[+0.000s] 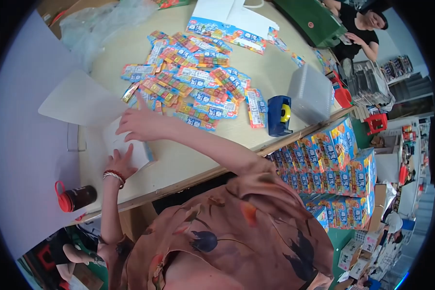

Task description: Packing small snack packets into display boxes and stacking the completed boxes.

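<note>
My left hand rests with spread fingers on a white carton lying on the table near its front left part. Just beyond it, my right hand reaches across over the same carton, fingers apart, one fingertip close to the heap's near left edge. That heap is many colourful candy packets, blue with rows of small coloured squares, lying loosely over one another. A large white flap, blurred, stands out to the left of my hands. I cannot tell whether the right fingertips touch a packet.
A blue tape dispenser and a clear plastic bin stand near the right edge. Flattened printed cartons lie at the back. A red-lidded bottle stands front left. Stacked boxes rise beyond the table's edge; a co-worker is at far right.
</note>
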Action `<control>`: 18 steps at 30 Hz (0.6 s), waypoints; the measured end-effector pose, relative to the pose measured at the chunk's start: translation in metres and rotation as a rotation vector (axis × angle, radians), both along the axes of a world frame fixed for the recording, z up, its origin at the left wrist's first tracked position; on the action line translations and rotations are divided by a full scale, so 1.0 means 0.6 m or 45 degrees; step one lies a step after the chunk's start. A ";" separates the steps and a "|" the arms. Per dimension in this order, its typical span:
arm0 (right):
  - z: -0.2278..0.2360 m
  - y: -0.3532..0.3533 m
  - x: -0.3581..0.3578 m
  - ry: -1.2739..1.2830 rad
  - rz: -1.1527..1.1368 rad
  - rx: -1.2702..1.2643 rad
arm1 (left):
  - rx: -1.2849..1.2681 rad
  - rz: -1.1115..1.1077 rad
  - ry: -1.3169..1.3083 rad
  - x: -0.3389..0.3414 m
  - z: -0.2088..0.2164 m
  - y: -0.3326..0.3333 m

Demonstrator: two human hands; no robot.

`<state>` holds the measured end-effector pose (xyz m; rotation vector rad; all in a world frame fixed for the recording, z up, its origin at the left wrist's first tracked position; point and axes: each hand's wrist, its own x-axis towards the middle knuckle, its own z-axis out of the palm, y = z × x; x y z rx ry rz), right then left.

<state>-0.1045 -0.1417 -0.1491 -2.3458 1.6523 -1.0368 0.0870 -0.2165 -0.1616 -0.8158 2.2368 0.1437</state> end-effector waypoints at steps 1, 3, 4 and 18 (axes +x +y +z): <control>0.019 0.041 -0.033 -0.041 -0.128 -0.086 | 0.003 0.024 0.013 -0.011 0.005 -0.008; 0.051 0.141 -0.116 -0.046 -0.366 -0.259 | -0.224 -0.220 0.189 0.018 -0.010 -0.025; 0.064 0.199 -0.154 -0.113 -0.596 -0.193 | -0.454 -0.459 0.362 0.030 -0.013 -0.034; 0.119 0.687 -0.520 -0.420 -1.123 0.960 | 0.124 -0.012 0.328 -0.033 -0.074 -0.100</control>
